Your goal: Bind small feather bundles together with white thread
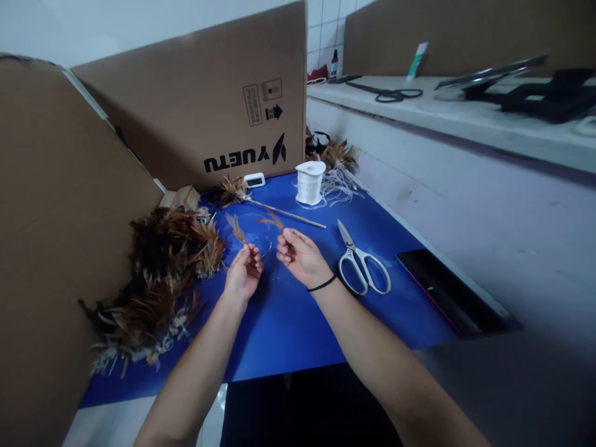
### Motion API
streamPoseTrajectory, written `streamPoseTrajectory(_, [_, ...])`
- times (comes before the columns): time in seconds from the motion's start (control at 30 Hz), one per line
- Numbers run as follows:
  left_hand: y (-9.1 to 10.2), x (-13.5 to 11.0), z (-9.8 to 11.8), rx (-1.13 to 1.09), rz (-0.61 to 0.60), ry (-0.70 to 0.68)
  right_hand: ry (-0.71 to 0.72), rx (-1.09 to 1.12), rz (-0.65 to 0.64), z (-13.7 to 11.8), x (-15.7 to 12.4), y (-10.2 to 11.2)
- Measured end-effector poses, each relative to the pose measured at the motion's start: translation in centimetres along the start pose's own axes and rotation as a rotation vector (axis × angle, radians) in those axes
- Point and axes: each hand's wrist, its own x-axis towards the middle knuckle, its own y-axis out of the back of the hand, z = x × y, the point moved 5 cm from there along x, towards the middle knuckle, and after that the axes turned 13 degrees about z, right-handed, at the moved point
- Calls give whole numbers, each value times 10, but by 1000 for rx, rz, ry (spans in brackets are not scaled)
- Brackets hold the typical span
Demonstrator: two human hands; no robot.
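Note:
Above the blue tabletop (298,329), my left hand (243,271) is closed in a pinch on a small bunch of brown feathers (236,228) that point up and away. Close to its right, my right hand (300,253) pinches a few thin reddish-brown feathers (274,220) by their lower ends. The hands are apart from each other. Behind them lies a thin stick (288,214) with a feather tuft (233,188) at its left end. A large pile of brown and black feathers (174,248) lies to the left of my left hand.
Scissors (361,261) lie right of my right hand, with a dark phone-like slab (451,292) beyond. A spool of white ribbon (310,183) stands behind, near another feather bundle (339,155). Cardboard panels (186,93) wall the back and left; a white ledge (437,102) runs along the right.

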Motion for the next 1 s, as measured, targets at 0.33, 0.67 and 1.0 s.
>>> streamPoseTrajectory(0.33, [1, -4, -22, 44, -171, 7, -1, -155, 78, 32, -1, -1])
streamPoseTrajectory(0.67, [2, -7, -21, 16, -99, -10, 236, -449, 245, 32, 0, 5])
streamPoseTrajectory(1.0, [5, -6, -19, 41, -20, -95, 460, -635, 221, 33, 1, 8])
